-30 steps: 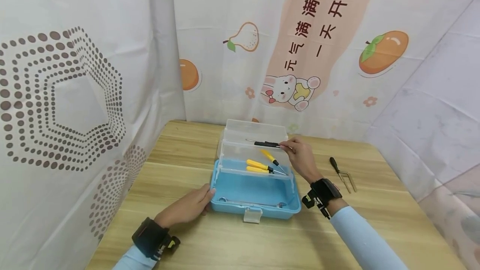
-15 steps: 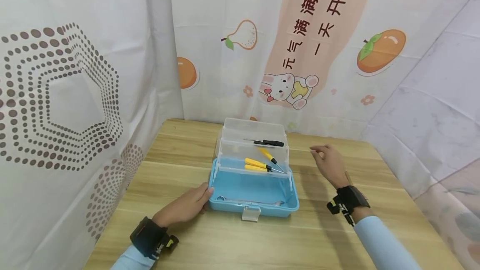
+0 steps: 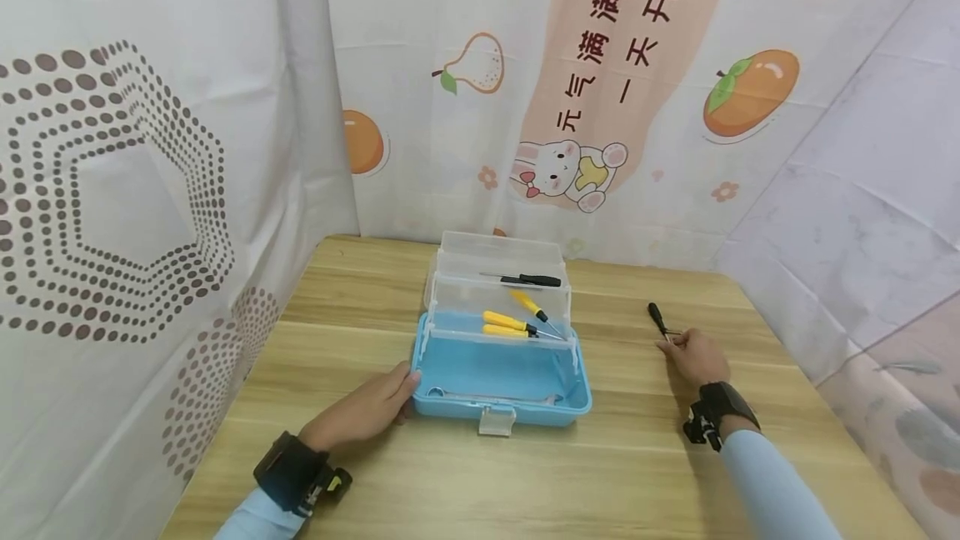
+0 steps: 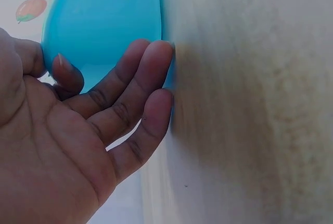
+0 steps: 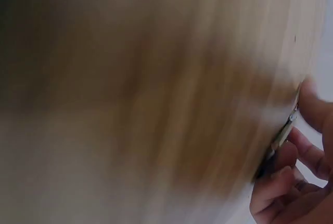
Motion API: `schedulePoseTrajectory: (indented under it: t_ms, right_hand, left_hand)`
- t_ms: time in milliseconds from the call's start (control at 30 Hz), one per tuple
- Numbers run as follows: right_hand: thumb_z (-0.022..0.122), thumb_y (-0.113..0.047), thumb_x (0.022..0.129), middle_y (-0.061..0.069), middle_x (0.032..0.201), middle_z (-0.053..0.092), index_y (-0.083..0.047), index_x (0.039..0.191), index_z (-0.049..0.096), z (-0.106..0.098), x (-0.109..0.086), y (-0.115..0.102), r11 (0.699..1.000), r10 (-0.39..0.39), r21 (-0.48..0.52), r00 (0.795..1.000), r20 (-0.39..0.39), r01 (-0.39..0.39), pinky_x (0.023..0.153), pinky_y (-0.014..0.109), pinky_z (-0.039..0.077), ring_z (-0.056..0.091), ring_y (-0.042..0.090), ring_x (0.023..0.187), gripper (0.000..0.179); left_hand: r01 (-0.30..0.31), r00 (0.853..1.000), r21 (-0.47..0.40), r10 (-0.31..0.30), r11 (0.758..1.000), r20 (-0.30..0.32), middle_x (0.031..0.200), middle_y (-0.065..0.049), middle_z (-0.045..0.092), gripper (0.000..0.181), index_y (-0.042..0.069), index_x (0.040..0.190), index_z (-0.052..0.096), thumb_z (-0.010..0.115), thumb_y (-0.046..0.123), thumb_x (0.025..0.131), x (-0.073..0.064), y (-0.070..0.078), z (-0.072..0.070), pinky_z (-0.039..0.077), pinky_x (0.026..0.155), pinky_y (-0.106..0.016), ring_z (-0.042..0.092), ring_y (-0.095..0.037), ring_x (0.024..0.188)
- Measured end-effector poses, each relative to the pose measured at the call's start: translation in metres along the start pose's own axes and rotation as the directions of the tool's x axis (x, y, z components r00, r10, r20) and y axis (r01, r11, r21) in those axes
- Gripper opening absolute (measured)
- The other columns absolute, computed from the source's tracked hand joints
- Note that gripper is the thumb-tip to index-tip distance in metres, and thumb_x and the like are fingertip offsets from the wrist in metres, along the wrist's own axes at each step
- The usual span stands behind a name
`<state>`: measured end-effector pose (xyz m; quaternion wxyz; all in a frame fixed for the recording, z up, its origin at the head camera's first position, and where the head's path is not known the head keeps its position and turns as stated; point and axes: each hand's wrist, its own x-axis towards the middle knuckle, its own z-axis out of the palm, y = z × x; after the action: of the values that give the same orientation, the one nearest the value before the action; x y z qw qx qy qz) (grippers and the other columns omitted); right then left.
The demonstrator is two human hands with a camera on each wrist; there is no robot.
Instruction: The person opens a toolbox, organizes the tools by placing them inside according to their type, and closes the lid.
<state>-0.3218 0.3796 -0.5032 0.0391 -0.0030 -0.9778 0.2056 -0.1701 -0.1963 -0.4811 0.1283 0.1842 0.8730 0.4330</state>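
Note:
At the front left corner of an open blue toolbox (image 3: 540, 417), my left hand (image 3: 363, 411) holds the rim, thumb on top and other fingers (image 4: 156, 62) against the outer wall. Over on the right, my right hand (image 3: 697, 359) pinches the metal shaft of a black-handled screwdriver (image 3: 656, 317) lying on the table. A bent hex key (image 3: 673, 332) shows beside it, mostly hidden by the hand. Dark handle and metal shaft (image 5: 283, 133) appear between thumb and fingers in the right wrist view.
Clear trays (image 3: 450, 319) stand raised in the toolbox. Several yellow-handled screwdrivers (image 3: 504, 321) lie in the lower one, a black screwdriver (image 3: 540, 280) in the upper one. A wrench (image 3: 495, 397) lies on the box floor. Patterned curtains (image 3: 420, 148) hang behind the wooden table (image 3: 615, 473).
My right hand lets go of the black screwdriver in the upper tray, then moves right and down to the screwdriver on the table. My left hand stays on the toolbox corner.

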Motion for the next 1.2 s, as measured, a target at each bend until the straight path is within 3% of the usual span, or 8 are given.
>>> schedulePoseTrajectory:
  t_ms: [133,300,533,700,800,900,1033,1200]
  right_hand:
    - [0.063,-0.024,0.102,0.012,0.070,0.062,0.000,0.079,0.065,0.000,0.005,-0.002,0.999,0.038,-0.023,0.999,0.001,-0.038,0.055,0.038,0.042,0.055,0.029,0.064,0.034]
    - [0.062,-0.019,0.101,0.001,0.056,0.046,-0.007,0.059,0.057,-0.002,0.009,-0.004,1.000,-0.005,-0.020,0.999,0.041,0.006,0.052,0.033,0.035,0.043,0.022,0.054,0.044]
    - [0.069,-0.012,0.097,-0.001,0.058,0.054,0.000,0.068,0.067,-0.003,0.005,-0.007,0.997,-0.064,0.044,0.997,0.043,0.062,0.051,0.032,0.037,0.045,0.018,0.054,0.032]
    - [0.065,-0.015,0.099,-0.006,0.051,0.037,-0.011,0.057,0.051,-0.004,0.003,-0.008,0.993,-0.114,0.039,0.990,0.084,0.111,0.049,0.031,0.032,0.037,0.015,0.048,0.044]
    - [0.063,-0.016,0.098,-0.005,0.054,0.043,-0.009,0.061,0.058,-0.004,0.004,-0.009,0.997,-0.071,0.041,0.994,0.084,0.068,0.050,0.031,0.033,0.041,0.016,0.051,0.037]
    - [0.064,-0.016,0.097,0.003,0.064,0.057,0.001,0.077,0.070,-0.004,0.004,-0.009,0.999,-0.020,0.046,0.998,0.066,0.017,0.053,0.033,0.037,0.048,0.020,0.059,0.027]
    - [0.067,-0.014,0.097,0.019,0.082,0.069,0.009,0.095,0.069,-0.003,0.004,-0.009,0.999,-0.036,0.039,0.999,0.007,0.035,0.057,0.035,0.044,0.060,0.029,0.069,0.023]
    - [0.072,-0.018,0.097,0.020,0.083,0.070,0.008,0.093,0.070,0.001,0.003,-0.011,0.997,-0.074,0.012,0.997,-0.026,0.075,0.058,0.036,0.043,0.060,0.028,0.069,0.027]
  left_hand:
    - [-0.002,1.000,0.011,0.002,1.000,0.007,0.081,-0.004,0.060,0.047,0.010,0.111,0.052,0.023,0.047,0.114,0.001,0.002,0.000,0.046,0.065,-0.032,0.055,-0.016,0.069]
    - [0.011,1.000,0.023,-0.011,1.000,0.006,0.080,-0.003,0.060,0.048,0.009,0.119,0.051,0.022,0.047,0.114,0.000,0.002,0.000,0.046,0.066,-0.032,0.055,-0.015,0.069]
    - [0.011,1.000,0.028,-0.011,1.000,0.009,0.080,-0.002,0.060,0.047,0.012,0.109,0.050,0.021,0.048,0.113,0.001,-0.001,0.000,0.047,0.065,-0.032,0.055,-0.015,0.069]
    - [0.013,1.000,0.027,-0.013,1.000,0.015,0.080,-0.002,0.060,0.046,0.013,0.108,0.050,0.021,0.048,0.113,0.001,-0.001,0.000,0.046,0.064,-0.032,0.055,-0.015,0.069]
    - [0.016,1.000,0.023,-0.016,1.000,0.011,0.080,-0.003,0.060,0.045,0.014,0.107,0.050,0.022,0.048,0.113,0.001,0.000,-0.001,0.046,0.065,-0.032,0.055,-0.015,0.069]
    - [0.011,1.000,0.026,-0.011,1.000,0.004,0.080,-0.004,0.061,0.044,0.014,0.106,0.050,0.022,0.047,0.114,0.000,0.000,-0.002,0.046,0.065,-0.032,0.055,-0.015,0.069]
    - [0.010,1.000,0.032,-0.010,0.999,0.001,0.081,-0.003,0.061,0.043,0.015,0.106,0.050,0.023,0.048,0.113,0.000,0.000,-0.002,0.046,0.066,-0.032,0.055,-0.015,0.069]
    - [0.012,1.000,0.032,-0.012,0.999,0.000,0.080,-0.002,0.061,0.046,0.014,0.107,0.050,0.021,0.049,0.113,0.000,-0.001,-0.001,0.047,0.066,-0.033,0.055,-0.015,0.069]
